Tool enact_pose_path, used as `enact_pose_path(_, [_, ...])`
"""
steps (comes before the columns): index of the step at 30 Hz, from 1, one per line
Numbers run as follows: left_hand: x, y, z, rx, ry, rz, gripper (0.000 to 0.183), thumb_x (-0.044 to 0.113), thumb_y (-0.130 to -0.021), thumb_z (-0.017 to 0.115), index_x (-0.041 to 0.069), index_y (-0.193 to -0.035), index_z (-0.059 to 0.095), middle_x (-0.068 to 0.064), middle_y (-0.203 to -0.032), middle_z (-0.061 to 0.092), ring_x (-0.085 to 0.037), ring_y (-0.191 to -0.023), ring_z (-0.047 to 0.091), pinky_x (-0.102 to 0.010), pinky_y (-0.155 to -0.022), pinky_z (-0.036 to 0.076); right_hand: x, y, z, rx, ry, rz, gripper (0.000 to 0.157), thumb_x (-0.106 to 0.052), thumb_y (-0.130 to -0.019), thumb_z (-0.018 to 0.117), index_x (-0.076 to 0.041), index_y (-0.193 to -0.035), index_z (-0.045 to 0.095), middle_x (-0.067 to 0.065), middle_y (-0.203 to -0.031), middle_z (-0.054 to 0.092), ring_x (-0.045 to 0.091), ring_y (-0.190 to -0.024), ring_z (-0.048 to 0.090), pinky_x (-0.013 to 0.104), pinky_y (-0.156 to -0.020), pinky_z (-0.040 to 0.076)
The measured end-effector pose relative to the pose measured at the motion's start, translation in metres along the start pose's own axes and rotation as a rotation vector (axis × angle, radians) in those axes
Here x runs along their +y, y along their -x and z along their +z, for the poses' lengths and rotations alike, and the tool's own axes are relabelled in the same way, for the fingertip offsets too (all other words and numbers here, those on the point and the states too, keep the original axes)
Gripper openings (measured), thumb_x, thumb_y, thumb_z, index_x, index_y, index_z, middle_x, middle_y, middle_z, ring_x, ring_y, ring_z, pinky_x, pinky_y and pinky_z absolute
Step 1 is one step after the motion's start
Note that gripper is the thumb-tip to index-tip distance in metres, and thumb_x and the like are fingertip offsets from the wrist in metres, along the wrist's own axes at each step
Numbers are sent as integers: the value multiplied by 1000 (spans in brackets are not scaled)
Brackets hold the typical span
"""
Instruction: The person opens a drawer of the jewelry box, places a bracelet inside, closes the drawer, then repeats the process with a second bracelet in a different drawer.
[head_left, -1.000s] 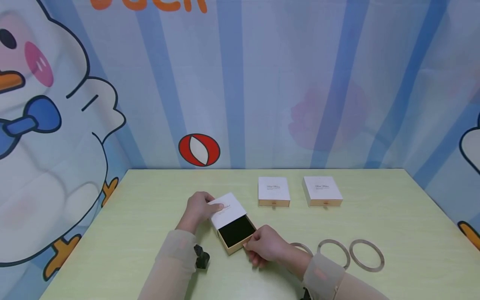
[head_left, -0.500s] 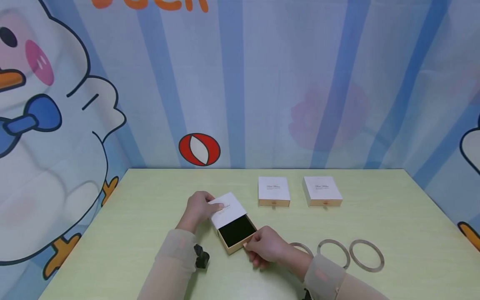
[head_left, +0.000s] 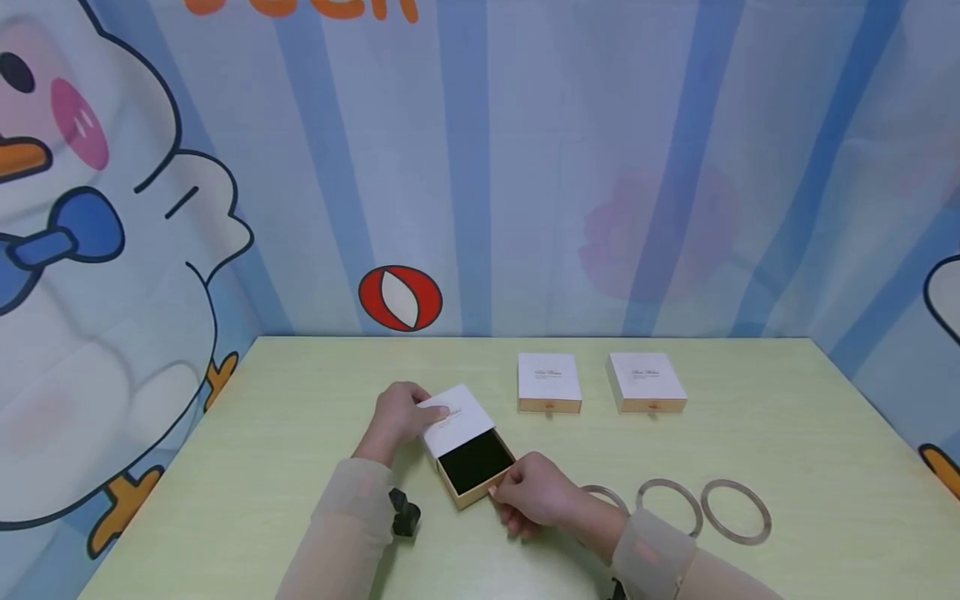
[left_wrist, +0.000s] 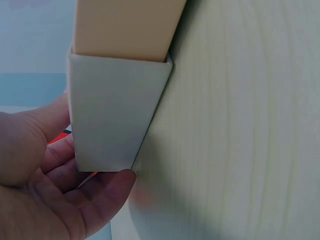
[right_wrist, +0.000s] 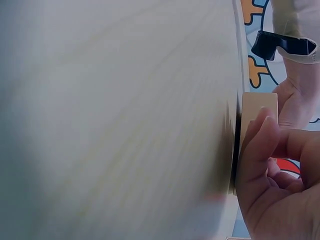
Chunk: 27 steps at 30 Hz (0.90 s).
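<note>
A white drawer-style gift box (head_left: pixel 461 419) sits angled on the table, its gold drawer (head_left: pixel 472 496) pulled part way out and showing a dark lining. My left hand (head_left: pixel 395 421) grips the far-left end of the white sleeve, thumb on top. In the left wrist view, fingers of that hand curl behind the sleeve (left_wrist: pixel 112 110), and the drawer's tan side (left_wrist: pixel 125 30) sticks out of it. My right hand (head_left: pixel 534 493) pinches at the drawer's front; in the right wrist view thumb and forefinger meet against the tan front (right_wrist: pixel 260 102). Any pull tab there is hidden.
Two closed white boxes, one (head_left: pixel 549 375) nearer and one (head_left: pixel 647 375) farther right, stand toward the back. Right of my right hand lie bangles: one (head_left: pixel 602 490) partly behind the forearm, another (head_left: pixel 666 482), and a rightmost one (head_left: pixel 767 521). A printed curtain (head_left: pixel 525 167) hangs behind the table.
</note>
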<state>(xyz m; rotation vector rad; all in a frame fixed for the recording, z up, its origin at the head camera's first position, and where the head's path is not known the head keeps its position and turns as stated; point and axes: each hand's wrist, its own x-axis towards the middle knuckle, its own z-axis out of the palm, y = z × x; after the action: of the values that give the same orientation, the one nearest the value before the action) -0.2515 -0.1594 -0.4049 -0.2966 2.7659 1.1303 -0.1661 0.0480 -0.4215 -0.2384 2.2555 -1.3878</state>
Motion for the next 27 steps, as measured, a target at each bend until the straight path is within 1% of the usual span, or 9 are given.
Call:
enact_pose_path(6, [1,0,-1,0,-5,1,32,25,-84,72,2,-104,64,-12,-104,61,-24,-89,52,-31,-71,47,1,1,-1,3,11,0,29,-12,-91,59,3,-67,63,0,-50,54,7,-41,50,22,-41,46])
enact_pose_path(13, [1,0,0,-3,-7,-6,32,25,-84,72,2,-105,64,-12,-103,60,-24,-88,52,-31,-71,47,4,2,0,-1,-3,17,28,-14,-91,59,2,-69,63,0,-53,56,7,-42,51,22,-41,46])
enact_pose_path(27, [1,0,0,0,-9,-3,33,25,-84,72,2,-106,64,-13,-106,60,-24,-91,51,-33,-75,47,4,4,-2,-15,-1,14,28,-14,-91,60,2,-69,63,1,-53,56,7,-42,51,22,-41,46])
